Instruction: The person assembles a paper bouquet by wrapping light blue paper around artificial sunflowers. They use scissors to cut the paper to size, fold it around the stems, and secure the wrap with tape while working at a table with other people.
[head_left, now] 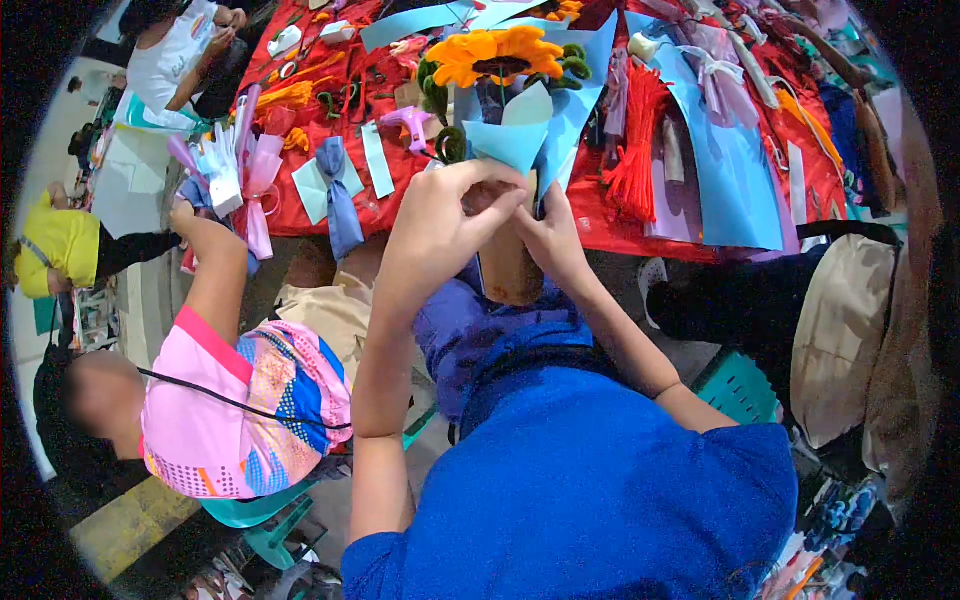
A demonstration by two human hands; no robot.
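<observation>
Sunflower bouquet (pixel 497 55) stands upright over the red tabletop (pixel 610 225), both hands clamped on its brown stem wrap (pixel 508 265); left hand (pixel 440 225) should pinch firmly while right hand (pixel 550 240) steadies.

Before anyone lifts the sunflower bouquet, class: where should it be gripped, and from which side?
Probably grip the brown wrapped base of the sunflower bouquet, coming from the sides as the left hand and right hand do. It stands upright and narrow there, while the blue paper above flares and looks easy to crush.
</observation>
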